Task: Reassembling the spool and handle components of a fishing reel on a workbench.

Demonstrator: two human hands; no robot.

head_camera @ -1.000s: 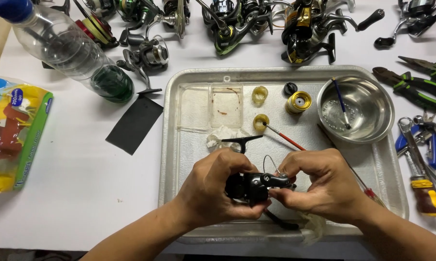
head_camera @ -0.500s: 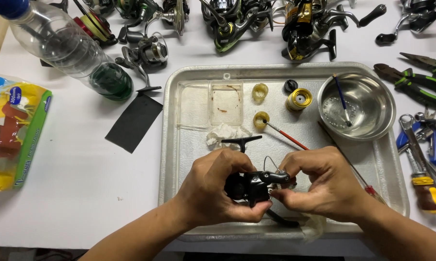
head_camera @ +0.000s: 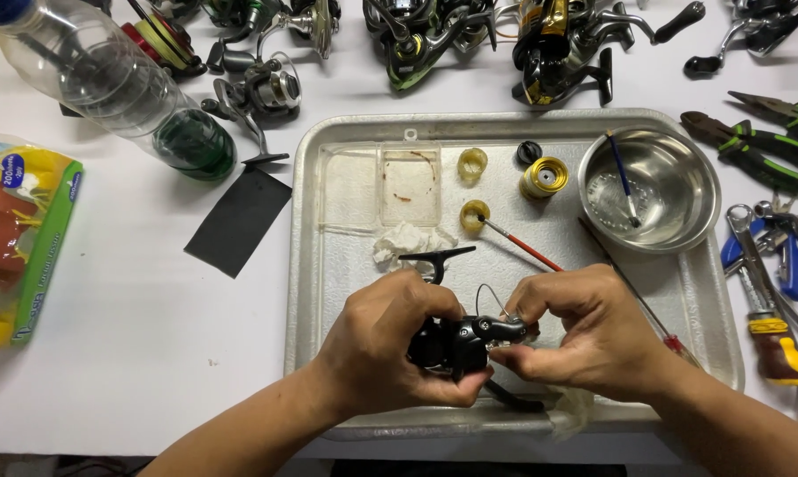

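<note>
Both my hands hold a black fishing reel body (head_camera: 459, 343) over the near part of a metal tray (head_camera: 328, 265). My left hand (head_camera: 390, 349) wraps around the reel's left side. My right hand (head_camera: 585, 331) pinches the reel's right end, where a thin wire bail loops up. The reel's black handle (head_camera: 436, 257) sticks out above my left hand. On the tray lie a gold spool (head_camera: 543, 177), two yellowish rings (head_camera: 472, 165), a red-handled brush (head_camera: 518, 244) and a crumpled tissue (head_camera: 408, 243).
A steel bowl (head_camera: 651, 187) with a small brush sits in the tray's far right corner. Pliers and wrenches (head_camera: 770, 221) lie to the right. Several fishing reels (head_camera: 470, 35) line the far edge. A plastic bottle (head_camera: 116, 88), a black sheet (head_camera: 238, 219) and a colourful packet (head_camera: 15, 238) lie at the left.
My hands and the reel have shifted only slightly; my fingers have adjusted a little on its right end.
</note>
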